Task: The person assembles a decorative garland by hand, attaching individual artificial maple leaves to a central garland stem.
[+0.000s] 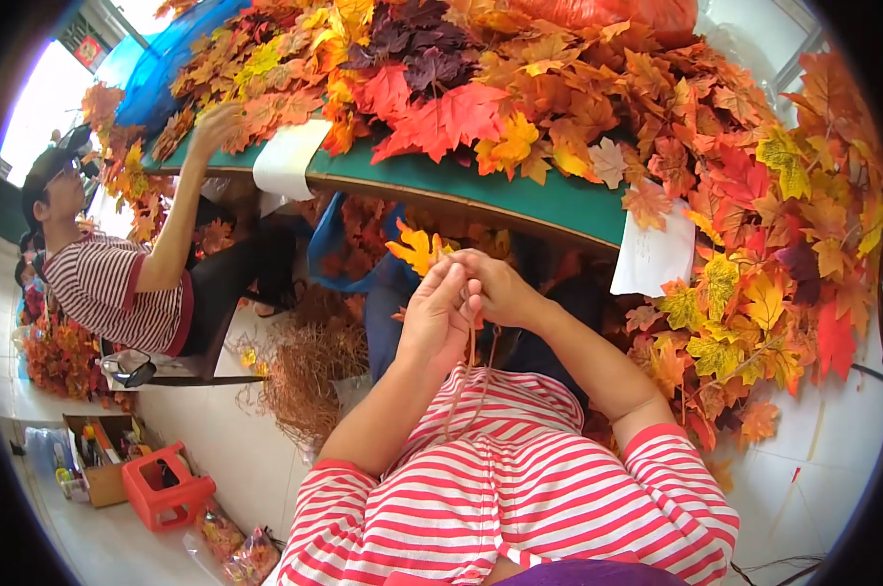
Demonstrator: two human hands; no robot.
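Observation:
Just beyond the table's front edge, both my hands meet above my lap with their fingertips pinched together. My left hand (pixel 435 314) is closed on a thin brown artificial vine (pixel 471 361), which loops down over my striped shirt. Close against it, my right hand (pixel 503 288) is closed too, gripping the same vine near the fingertips. A yellow-orange artificial maple leaf (pixel 417 246) sticks out past the left fingertips. Part of an orange leaf shows beside my left wrist. The exact join between leaf and vine is hidden by my fingers.
A green table (pixel 558 202) bears heaps of autumn leaves, with a white paper (pixel 653 256) hanging off its edge. A co-worker (pixel 109 264) sits at the left, reaching onto the table. Brown stems (pixel 314 376) lie piled on the floor near a red stool (pixel 168 488).

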